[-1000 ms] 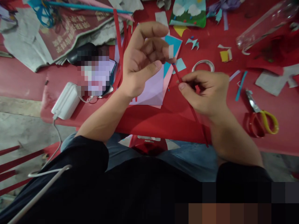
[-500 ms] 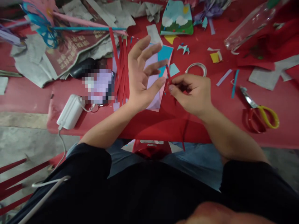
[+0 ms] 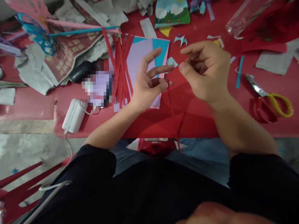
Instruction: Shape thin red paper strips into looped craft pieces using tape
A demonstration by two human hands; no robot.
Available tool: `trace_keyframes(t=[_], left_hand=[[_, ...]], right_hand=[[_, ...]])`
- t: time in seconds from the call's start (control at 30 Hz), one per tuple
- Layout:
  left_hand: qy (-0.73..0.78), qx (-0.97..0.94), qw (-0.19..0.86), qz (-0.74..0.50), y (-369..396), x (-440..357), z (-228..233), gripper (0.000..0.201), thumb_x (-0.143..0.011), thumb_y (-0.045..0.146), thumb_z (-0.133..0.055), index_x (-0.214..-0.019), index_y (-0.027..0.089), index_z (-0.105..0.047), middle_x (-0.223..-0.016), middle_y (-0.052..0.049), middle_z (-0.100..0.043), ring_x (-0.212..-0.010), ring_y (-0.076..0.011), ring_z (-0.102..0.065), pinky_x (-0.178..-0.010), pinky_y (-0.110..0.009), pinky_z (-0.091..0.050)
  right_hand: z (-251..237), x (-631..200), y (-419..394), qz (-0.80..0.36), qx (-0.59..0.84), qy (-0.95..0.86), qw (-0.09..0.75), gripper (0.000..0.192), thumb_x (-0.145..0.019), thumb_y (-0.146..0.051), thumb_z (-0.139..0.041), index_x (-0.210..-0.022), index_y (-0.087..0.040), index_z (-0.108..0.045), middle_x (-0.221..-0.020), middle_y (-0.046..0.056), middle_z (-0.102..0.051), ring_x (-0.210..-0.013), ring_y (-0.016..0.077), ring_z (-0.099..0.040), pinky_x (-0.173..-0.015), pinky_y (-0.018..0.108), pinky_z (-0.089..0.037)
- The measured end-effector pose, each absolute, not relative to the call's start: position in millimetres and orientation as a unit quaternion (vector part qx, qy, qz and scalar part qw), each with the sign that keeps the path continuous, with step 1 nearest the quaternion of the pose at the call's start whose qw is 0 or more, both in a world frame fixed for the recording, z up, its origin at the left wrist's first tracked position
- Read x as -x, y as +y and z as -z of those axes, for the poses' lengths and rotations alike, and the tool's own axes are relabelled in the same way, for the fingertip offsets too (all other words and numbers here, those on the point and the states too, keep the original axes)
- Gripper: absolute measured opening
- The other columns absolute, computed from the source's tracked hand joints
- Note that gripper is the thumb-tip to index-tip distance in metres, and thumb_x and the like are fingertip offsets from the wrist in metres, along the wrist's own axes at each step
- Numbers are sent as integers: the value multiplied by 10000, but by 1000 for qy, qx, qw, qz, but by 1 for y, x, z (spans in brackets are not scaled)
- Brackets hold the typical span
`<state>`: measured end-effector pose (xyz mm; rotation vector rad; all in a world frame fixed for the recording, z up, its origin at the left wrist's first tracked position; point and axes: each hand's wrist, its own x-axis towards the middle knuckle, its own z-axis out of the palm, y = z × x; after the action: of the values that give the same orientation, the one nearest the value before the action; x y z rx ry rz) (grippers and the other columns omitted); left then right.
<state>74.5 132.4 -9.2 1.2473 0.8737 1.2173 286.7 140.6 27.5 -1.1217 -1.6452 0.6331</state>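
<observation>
A narrow red paper strip [image 3: 173, 112] hangs from the thumb and a finger of my left hand [image 3: 146, 85], its lower end dangling past the table edge. The other fingers of that hand are spread. To the right, apart from the strip, my right hand [image 3: 206, 73] is raised with thumb and index finger parted and the rest curled; nothing shows between them. Behind my left hand lie purple paper [image 3: 141, 54] and blue paper [image 3: 163, 48] sheets. A bundle of red paper strips [image 3: 121, 73] rests on their left side.
Scissors [image 3: 263, 93] with red and yellow handles lie at right, near a blue strip [image 3: 239, 72]. A white power bank [image 3: 74, 115] with a cable sits at left, by a black object [image 3: 81, 71]. Newspaper [image 3: 67, 57], paper flowers and a clear plastic bottle [image 3: 245, 17] are farther back.
The red strip has passed from my right hand's pinch to my left hand's, which has closed on it. My right hand has moved away, up and to the right, its fingers parting.
</observation>
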Motion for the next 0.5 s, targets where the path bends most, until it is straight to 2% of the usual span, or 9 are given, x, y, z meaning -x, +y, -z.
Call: trace_keyframes(t=[0.07, 0.13, 0.2, 0.3, 0.37, 0.43, 0.5], left_hand=[[319, -572, 569, -498, 138, -77, 25, 899, -939, 351, -854, -1722, 408, -416, -1500, -62, -730, -1170, -194, -801, -1072, -412, -705], [290, -597, 570, -484, 143, -77, 38, 930, -956, 400, -851, -1751, 414, -370, -1483, -65, -740, -1167, -196, -799, -1078, -425, -701], [288, -599, 575, -478, 146, -77, 46, 952, -942, 425, -877, -1753, 411, -377, -1457, -69, -752, -1205, -217, -799, -1081, -426, -701], [299, -573, 598, -474, 148, -73, 43, 988, -887, 438, -946, -1728, 398, -429, -1426, -72, -763, -1249, -248, -806, -1069, -411, -711], [308, -549, 616, -474, 148, -70, 37, 981, -859, 426, -976, -1699, 402, -470, -1431, -67, -761, -1289, -261, -805, -1070, -403, -715], [319, -524, 634, -471, 147, -67, 30, 917, -853, 393, -984, -1651, 401, -532, -1425, -56, -765, -1330, -261, -796, -1096, -403, -708], [326, -497, 661, -459, 146, -66, 24, 803, -860, 354, -979, -1575, 366, -611, -1380, -50, -780, -1354, -262, -791, -1125, -408, -697]], right_hand=[[-26, -294, 148, -281, 430, -714, 477, 456, -982, -712, -860, -1191, -308, -836, -890, 23, -743, -643, 147, -590, -554, 338, -465], [-24, -299, 154, -325, 407, -726, 449, 488, -948, -767, -863, -1115, -309, -855, -880, 34, -755, -687, 167, -631, -608, 358, -526], [-22, -300, 157, -368, 394, -716, 443, 489, -930, -785, -869, -1017, -304, -858, -824, 35, -741, -725, 186, -653, -676, 386, -574], [-23, -297, 158, -370, 388, -699, 473, 480, -910, -786, -883, -931, -307, -862, -772, 29, -716, -696, 182, -606, -668, 392, -549], [-25, -293, 157, -345, 378, -693, 508, 404, -907, -724, -924, -942, -322, -891, -901, 51, -773, -734, 183, -617, -668, 386, -526], [-27, -290, 155, -344, 341, -673, 559, 270, -917, -601, -971, -944, -339, -912, -1036, 69, -813, -888, 216, -699, -764, 393, -560], [-30, -288, 153, -368, 285, -649, 602, 144, -929, -472, -991, -947, -348, -922, -1013, 64, -830, -960, 238, -741, -841, 403, -586]])
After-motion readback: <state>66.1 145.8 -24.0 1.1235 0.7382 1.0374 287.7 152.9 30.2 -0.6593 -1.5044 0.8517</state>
